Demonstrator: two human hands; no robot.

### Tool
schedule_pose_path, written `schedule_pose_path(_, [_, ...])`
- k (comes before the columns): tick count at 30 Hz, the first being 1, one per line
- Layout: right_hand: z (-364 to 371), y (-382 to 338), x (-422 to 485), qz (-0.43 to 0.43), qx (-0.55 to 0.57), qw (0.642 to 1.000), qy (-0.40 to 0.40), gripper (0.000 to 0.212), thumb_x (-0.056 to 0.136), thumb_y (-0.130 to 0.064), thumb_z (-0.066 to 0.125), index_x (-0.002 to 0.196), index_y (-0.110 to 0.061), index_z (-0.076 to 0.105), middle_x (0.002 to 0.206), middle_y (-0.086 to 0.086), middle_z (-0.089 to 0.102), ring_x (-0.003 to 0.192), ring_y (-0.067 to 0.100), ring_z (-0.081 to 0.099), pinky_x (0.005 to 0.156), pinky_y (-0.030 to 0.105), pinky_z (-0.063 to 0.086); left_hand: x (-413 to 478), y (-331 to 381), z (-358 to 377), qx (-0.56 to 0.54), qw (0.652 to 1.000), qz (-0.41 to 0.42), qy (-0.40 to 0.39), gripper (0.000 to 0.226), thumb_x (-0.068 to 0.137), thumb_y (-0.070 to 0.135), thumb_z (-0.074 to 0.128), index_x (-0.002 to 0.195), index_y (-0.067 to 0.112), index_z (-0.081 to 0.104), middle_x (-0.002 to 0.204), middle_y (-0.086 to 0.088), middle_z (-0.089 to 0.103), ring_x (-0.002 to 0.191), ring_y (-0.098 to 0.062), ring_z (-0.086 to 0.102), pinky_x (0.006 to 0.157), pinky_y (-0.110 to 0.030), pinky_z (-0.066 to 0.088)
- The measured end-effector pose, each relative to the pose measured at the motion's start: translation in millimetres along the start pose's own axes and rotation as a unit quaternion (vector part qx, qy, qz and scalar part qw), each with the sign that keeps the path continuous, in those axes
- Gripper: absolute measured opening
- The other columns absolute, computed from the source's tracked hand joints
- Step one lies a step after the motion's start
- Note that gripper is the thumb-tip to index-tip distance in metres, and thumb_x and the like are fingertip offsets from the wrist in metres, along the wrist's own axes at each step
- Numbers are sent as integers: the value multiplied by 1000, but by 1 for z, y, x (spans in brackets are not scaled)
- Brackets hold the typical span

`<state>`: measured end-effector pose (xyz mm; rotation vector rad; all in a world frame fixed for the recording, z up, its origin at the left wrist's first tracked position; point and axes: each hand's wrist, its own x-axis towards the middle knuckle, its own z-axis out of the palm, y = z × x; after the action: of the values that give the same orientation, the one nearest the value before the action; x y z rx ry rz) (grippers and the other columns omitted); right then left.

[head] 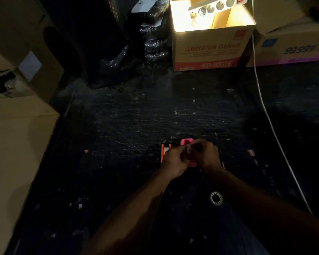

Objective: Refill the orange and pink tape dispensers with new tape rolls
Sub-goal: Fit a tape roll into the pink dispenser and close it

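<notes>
Both hands meet over the pink dispenser [186, 144] on the dark desk [136, 126], left hand [173, 160] steadying, right hand [203, 155] pinching something small and pale, probably tape. The orange dispenser [164, 153] waits just beside.

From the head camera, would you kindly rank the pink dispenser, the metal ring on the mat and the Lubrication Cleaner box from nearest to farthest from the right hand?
Measured from the right hand:
1. pink dispenser, directly at the fingers, between both hands.
2. metal ring, on the dark mat nearer the person, beside the right forearm.
3. Lubrication Cleaner box, lit from inside, far back across the mat.
</notes>
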<state>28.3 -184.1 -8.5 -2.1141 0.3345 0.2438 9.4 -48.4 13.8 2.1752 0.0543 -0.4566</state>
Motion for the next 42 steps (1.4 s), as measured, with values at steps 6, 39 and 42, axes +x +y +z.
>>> schedule_pose_path(6, [-6,-6,-2,-47,-51,998,-9,12,76,-23,73,85,-30,73,83,-6,75,71,11,71,57,29,59,5,4,-2,14,999,-1,43,37,84,5,64,117,21,70,102,-5,76,88,-14,67,74,-17,48])
schedule_pose_path(39, [-10,26,-43,-209,-213,954,-15,30,83,-38,51,95,-19,72,94,7,70,83,30,67,67,42,54,7,2,5,83,995,21,42,44,87,14,61,130,19,63,117,-14,73,106,-28,67,92,-27,51])
schedule_pose_path(42, [-10,26,-51,-208,-182,961,-13,40,82,-43,45,102,-21,71,105,6,71,90,25,67,74,42,55,9,2,5,74,997,7,34,49,85,11,61,134,20,60,115,-15,73,104,-27,67,94,-29,52])
